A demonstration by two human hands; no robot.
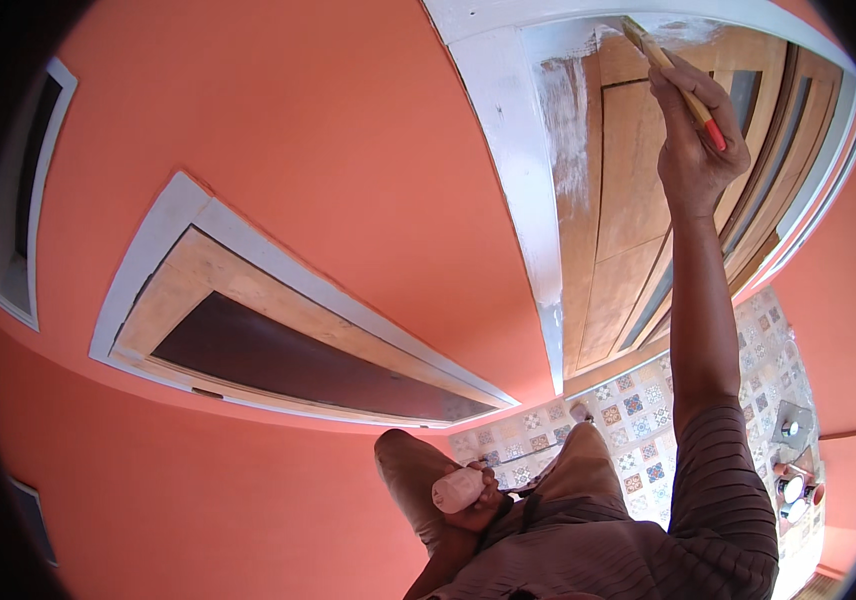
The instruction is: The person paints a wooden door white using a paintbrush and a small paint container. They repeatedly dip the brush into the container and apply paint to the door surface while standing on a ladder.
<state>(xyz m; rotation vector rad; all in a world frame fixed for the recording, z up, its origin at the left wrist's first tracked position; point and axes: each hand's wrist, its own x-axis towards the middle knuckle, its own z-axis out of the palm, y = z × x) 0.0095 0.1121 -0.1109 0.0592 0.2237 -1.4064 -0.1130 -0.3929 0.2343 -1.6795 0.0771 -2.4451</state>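
My right hand [696, 140] is raised high, fingers clenched around one paintbrush [675, 82]. Its long axis slants, bristles pointing up-left against the top of the wooden door [638, 200], red handle tip pointing down-right. White paint streaks the door's upper left part. My left hand [473, 500], low by my waist, grips one small whitish container [458, 489]. Two door openings show in the orange wall [328, 180].

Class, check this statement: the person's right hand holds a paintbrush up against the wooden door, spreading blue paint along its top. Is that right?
Not quite. The head view shows the right hand holding the paintbrush against the wooden door, but the paint is white, not blue.
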